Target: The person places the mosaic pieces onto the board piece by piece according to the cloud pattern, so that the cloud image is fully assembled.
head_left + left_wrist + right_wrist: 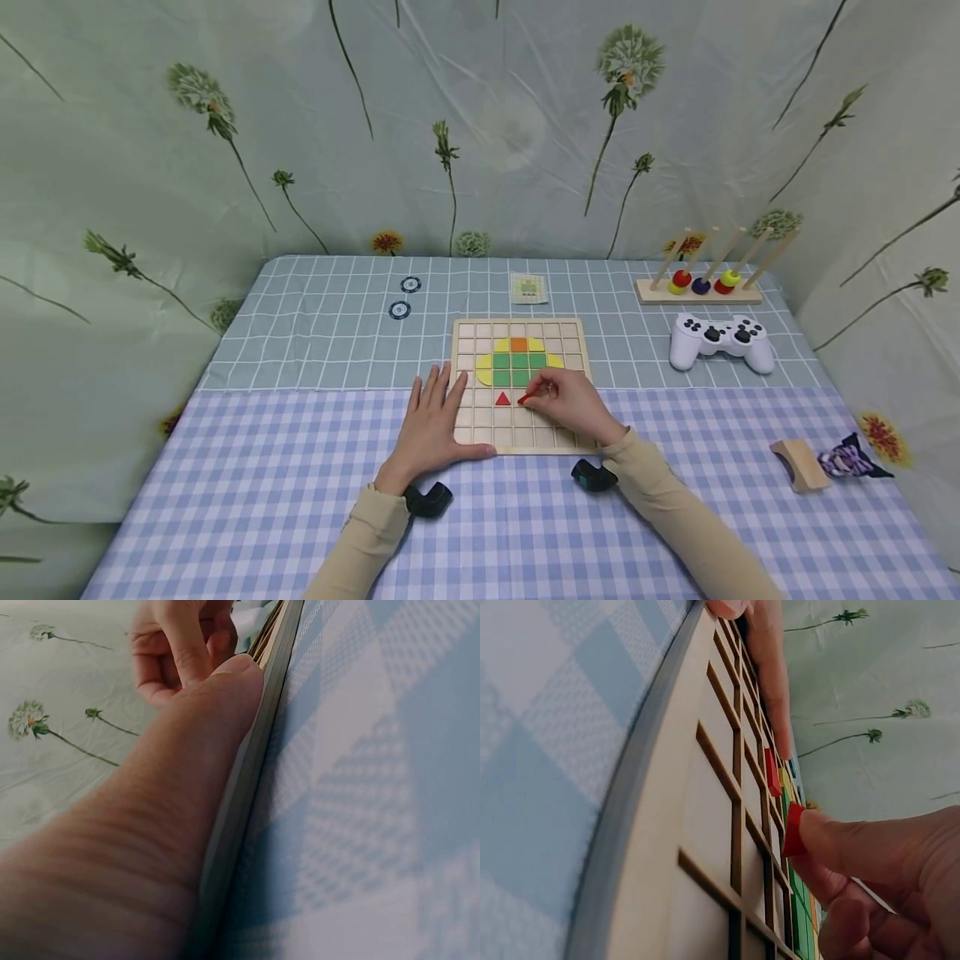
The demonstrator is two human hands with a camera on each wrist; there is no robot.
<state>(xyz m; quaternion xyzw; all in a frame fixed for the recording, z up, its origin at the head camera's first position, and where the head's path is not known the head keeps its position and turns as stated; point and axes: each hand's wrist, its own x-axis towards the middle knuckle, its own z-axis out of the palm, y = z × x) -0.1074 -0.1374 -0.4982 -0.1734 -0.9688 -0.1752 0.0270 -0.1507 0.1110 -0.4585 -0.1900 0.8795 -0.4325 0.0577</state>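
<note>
A wooden grid board (472,423) lies flat on the table, with green square tiles (520,361), an orange square tile (519,344) and yellow rounded tiles (483,375) set in its cells. One red triangle tile (502,399) sits in a cell below the green ones. Just right of it, my right hand (567,403) pinches a second red tile (793,831) between thumb and fingers, above the grid. My left hand (432,427) rests with spread, straight fingers along the board's left edge, its thumb at the front edge.
Behind the board lies a small pattern card (528,288), with two round chips (400,310) to its left. At the right are a peg stand with beads (699,292), a white game controller (720,340), a wooden arch block (801,465) and a small purple-and-black packet (853,457).
</note>
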